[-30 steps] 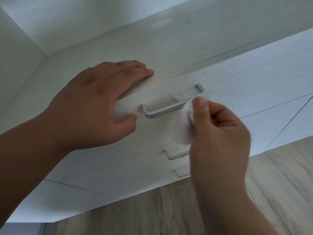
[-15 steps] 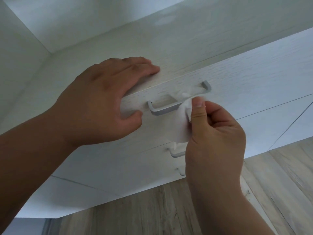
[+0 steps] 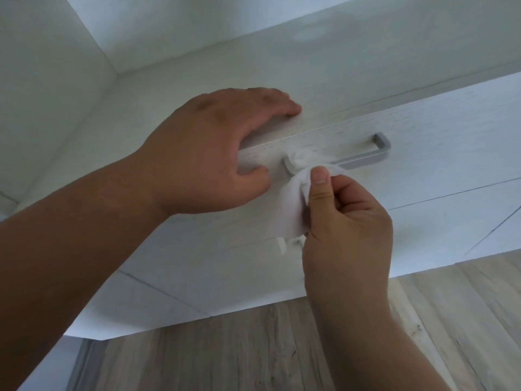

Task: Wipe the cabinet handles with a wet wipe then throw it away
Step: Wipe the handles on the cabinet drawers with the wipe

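Note:
A white cabinet (image 3: 439, 176) with stacked drawers fills the view. The top drawer carries a grey metal bar handle (image 3: 366, 158). My right hand (image 3: 346, 221) pinches a white wet wipe (image 3: 296, 198) between thumb and fingers and presses it around the handle's left part. My left hand (image 3: 214, 153) lies flat over the top drawer's upper edge, fingers on the cabinet top, thumb on the drawer front just left of the handle. The handle of the drawer below (image 3: 282, 245) peeks out under the wipe, mostly hidden by my right hand.
White walls meet in a corner (image 3: 112, 71) behind the cabinet at the upper left. Grey wood-look flooring (image 3: 253, 354) runs below the cabinet front. Seams of further drawer or door fronts (image 3: 490, 227) run at the right.
The wipe has slid from the handle's right part to its left end, baring the right end. The view has shifted, so the cabinet sits further right. My left hand stays on the drawer edge.

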Demonstrator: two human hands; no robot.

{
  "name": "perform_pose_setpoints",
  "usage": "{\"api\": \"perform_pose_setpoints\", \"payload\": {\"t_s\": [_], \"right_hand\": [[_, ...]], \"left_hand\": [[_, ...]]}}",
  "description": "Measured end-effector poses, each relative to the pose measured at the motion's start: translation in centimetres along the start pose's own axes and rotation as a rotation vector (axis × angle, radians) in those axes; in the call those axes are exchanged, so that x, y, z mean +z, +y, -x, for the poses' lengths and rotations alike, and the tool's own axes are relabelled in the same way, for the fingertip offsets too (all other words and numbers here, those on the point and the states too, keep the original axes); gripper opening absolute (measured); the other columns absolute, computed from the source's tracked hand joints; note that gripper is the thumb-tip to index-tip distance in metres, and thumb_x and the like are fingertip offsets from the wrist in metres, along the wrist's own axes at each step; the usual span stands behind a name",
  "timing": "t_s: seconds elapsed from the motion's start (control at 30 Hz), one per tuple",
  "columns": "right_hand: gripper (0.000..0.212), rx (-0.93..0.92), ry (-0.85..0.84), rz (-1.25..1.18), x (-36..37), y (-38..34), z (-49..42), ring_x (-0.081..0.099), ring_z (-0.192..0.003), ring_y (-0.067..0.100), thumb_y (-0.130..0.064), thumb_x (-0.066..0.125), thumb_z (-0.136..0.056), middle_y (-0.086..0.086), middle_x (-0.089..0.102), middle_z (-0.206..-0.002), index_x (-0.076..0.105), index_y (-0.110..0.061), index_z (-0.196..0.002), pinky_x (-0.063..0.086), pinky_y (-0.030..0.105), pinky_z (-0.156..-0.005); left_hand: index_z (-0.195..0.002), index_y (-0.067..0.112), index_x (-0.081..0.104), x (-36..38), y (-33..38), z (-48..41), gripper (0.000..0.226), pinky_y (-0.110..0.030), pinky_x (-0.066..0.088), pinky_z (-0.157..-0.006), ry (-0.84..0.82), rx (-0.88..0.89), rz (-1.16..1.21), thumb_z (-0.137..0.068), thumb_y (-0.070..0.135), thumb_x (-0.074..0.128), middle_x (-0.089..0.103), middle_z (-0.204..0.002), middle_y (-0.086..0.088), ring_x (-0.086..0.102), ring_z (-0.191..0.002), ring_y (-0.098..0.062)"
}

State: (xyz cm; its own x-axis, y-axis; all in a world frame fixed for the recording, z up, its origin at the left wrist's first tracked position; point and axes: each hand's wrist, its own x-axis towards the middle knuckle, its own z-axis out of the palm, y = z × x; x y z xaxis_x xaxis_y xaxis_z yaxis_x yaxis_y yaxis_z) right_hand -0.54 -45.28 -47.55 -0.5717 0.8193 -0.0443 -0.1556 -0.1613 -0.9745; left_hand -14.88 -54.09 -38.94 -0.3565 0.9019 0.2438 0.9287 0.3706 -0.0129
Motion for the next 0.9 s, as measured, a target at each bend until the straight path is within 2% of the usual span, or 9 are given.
{"api": "perform_pose_setpoints", "payload": {"t_s": [0.1,0.2,0.27,0.33,0.43,0.67,0.8,0.9], "right_hand": [[0.033,0.005,-0.013,-0.016,0.3,0.4,0.3,0.049,-0.051,0.0,-0.038,0.064,-0.099,-0.009,0.056,-0.055,0.073,-0.019,-0.073,0.04,0.011,-0.05],[0.029,-0.003,0.024,-0.068,-0.1,0.3,0.1,0.054,-0.055,-0.002,-0.036,0.064,-0.099,-0.011,0.06,-0.057,0.075,-0.019,-0.077,0.043,0.01,-0.053],[0.029,-0.011,0.018,-0.078,0.0,0.3,0.3,0.055,-0.056,-0.002,-0.034,0.064,-0.1,-0.008,0.063,-0.06,0.075,-0.018,-0.078,0.043,0.009,-0.054],[0.027,-0.011,-0.017,-0.068,0.5,0.5,0.7,0.056,-0.058,-0.003,-0.033,0.066,-0.099,-0.005,0.068,-0.064,0.075,-0.02,-0.077,0.043,0.009,-0.054],[0.023,0.002,-0.036,-0.074,1.1,0.7,1.0,0.06,-0.06,-0.003,-0.032,0.069,-0.097,-0.008,0.071,-0.066,0.076,-0.023,-0.077,0.044,0.008,-0.055],[0.018,-0.017,0.03,-0.101,0.9,0.8,0.5,0.065,-0.063,-0.004,-0.03,0.071,-0.093,-0.013,0.073,-0.068,0.075,-0.025,-0.077,0.048,0.008,-0.06],[0.019,-0.047,0.033,-0.077,1.9,1.0,0.3,0.07,-0.066,0.016,-0.039,0.071,-0.087,-0.006,0.073,-0.067,0.073,-0.026,-0.073,0.054,0.018,-0.061],[0.015,-0.044,0.06,-0.118,2.8,1.4,0.2,0.074,-0.067,0.015,-0.035,0.075,-0.086,-0.003,0.074,-0.068,0.072,-0.028,-0.073,0.061,0.031,-0.067]], "left_hand": [[-0.157,0.038,0.04,-0.2,-0.2,0.0,0.079,-0.03,0.03,-0.121,-0.04,0.012,0.0,-0.081,0.045,0.057,0.038,-0.164,0.018,0.037,-0.148,-0.004],[-0.163,0.048,0.016,-1.1,-1.5,0.8,0.088,-0.029,0.023,-0.125,-0.187,0.026,-0.108,-0.083,0.053,0.051,0.016,-0.171,0.023,0.021,-0.155,0.001],[-0.164,0.049,0.007,-1.6,-2.8,1.7,0.089,-0.035,0.023,-0.128,-0.23,0.031,-0.181,-0.084,0.06,0.046,0.009,-0.173,0.021,0.015,-0.157,-0.001],[-0.165,0.044,0.01,-1.6,-3.5,2.3,0.088,-0.037,0.022,-0.129,-0.21,0.026,-0.15,-0.086,0.063,0.044,0.012,-0.174,0.016,0.015,-0.158,-0.003],[-0.165,0.042,0.013,-1.2,-3.7,2.1,0.087,-0.025,0.013,-0.127,-0.212,0.009,-0.096,-0.087,0.064,0.043,0.013,-0.174,0.014,0.013,-0.158,-0.001],[-0.165,0.043,0.012,-1.3,-4.0,2.0,0.088,-0.013,0.004,-0.124,-0.218,-0.002,-0.085,-0.086,0.061,0.046,0.011,-0.174,0.016,0.011,-0.157,0.001],[-0.163,0.048,0.01,-1.3,-4.0,1.8,0.087,-0.038,0.019,-0.13,-0.228,-0.008,-0.071,-0.085,0.063,0.045,0.011,-0.173,0.019,0.013,-0.158,-0.002],[-0.164,0.046,0.014,-0.9,-3.7,2.0,0.094,-0.044,0.025,-0.127,-0.197,-0.094,-0.021,-0.078,0.069,0.043,0.016,-0.172,0.02,0.019,-0.157,-0.004]]}}
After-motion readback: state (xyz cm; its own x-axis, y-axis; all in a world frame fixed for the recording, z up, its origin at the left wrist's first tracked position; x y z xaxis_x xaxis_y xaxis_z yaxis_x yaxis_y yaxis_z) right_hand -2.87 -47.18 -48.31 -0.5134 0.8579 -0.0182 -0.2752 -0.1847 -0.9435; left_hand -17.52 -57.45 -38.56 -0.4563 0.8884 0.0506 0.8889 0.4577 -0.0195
